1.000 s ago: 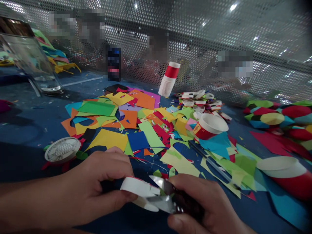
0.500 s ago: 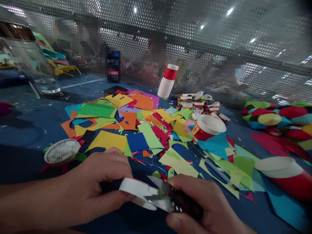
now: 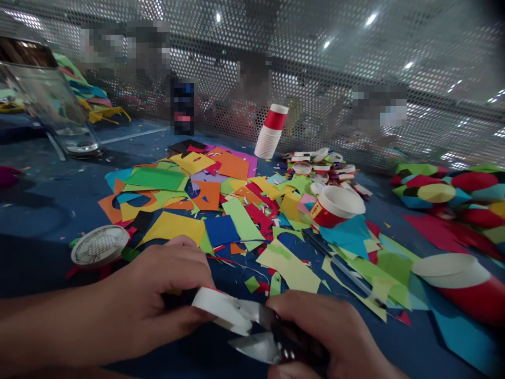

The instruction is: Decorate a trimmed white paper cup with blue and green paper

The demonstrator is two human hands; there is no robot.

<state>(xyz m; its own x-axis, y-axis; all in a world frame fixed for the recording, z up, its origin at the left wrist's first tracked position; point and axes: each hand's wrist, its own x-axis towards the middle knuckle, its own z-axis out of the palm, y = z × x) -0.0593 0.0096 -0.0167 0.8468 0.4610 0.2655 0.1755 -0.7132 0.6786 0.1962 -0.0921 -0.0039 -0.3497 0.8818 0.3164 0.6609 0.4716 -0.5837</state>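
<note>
Between thumb and fingers, my left hand pinches a cut piece of white paper cup with a thin red edge on top. My right hand is wrapped round the dark handles of a pair of scissors. The scissor blades are apart; one lies against the right end of the cup piece, the other hangs lower in front of it. Left of my hands sits a turtle-like paper craft with a drawn pattern on its white disc. Small paper scraps lie just beyond the blades.
Coloured paper offcuts spread across the blue table. A paper cup, a tipped cup, a clear pen and cut cup rings lie to the right. Farther back stand stacked cups, a glass bottle and a perforated metal screen.
The scissors have shifted slightly, with the lower blade swinging down and away from the cup piece. A green scrap now shows beyond the blades. My left hand has hardly moved.
</note>
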